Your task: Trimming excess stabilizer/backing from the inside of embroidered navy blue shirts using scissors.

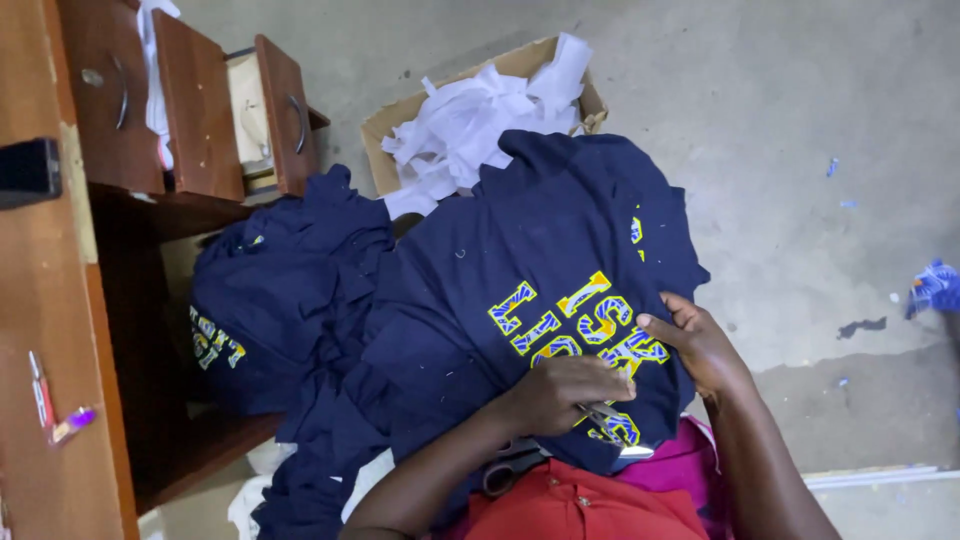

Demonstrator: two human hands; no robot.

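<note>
Two hands [575, 390] [700, 345], one scissors [605, 415], one cardboard box [400, 115]

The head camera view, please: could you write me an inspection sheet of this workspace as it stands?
Surface: navy shirt with yellow and blue lettering draped over the person's lap.
Job's things: small scissors at the lettering.
Clutter: heap of navy shirts; cardboard box holding white paper strips; scraps on the concrete floor.
Grippers: left hand closed on the scissors; right hand with fingers pressed flat on the shirt.
Cables: nothing seen.
Surroundings: wooden desk with open drawers; pens on top; blue object at the right edge.
</note>
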